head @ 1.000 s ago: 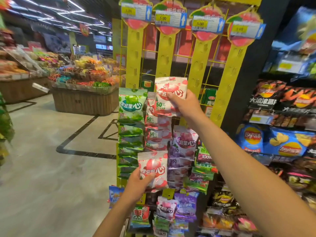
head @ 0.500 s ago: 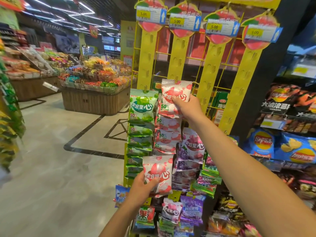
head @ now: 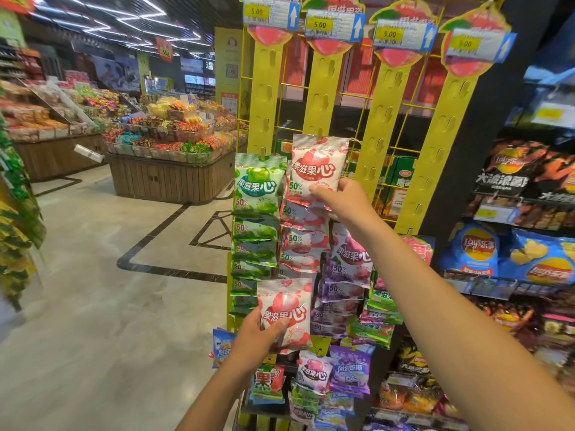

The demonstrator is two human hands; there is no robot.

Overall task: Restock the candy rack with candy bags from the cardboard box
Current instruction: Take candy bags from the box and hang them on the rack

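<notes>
Your right hand [head: 345, 203] pinches a pink-white candy bag [head: 317, 169] at mid-height on the yellow wire rack [head: 323, 98]. Your left hand [head: 255, 334] grips a second pink-white bag [head: 284, 309] near the rack's lower edge, beside the glossy beige floor [head: 93, 290].

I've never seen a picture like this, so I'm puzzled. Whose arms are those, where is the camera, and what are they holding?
No machine here: those are a person's two arms. The camera sits on their head, so you see what they see in a shop. In front stands a candy rack. It has yellow strips hung with green bags, pink bags and purple bags, with price tags on top. The right hand pinches the top pink bag, up against its strip. The left hand grips a second pink bag lower down. Chip bags sit on shelves at the right.
</notes>
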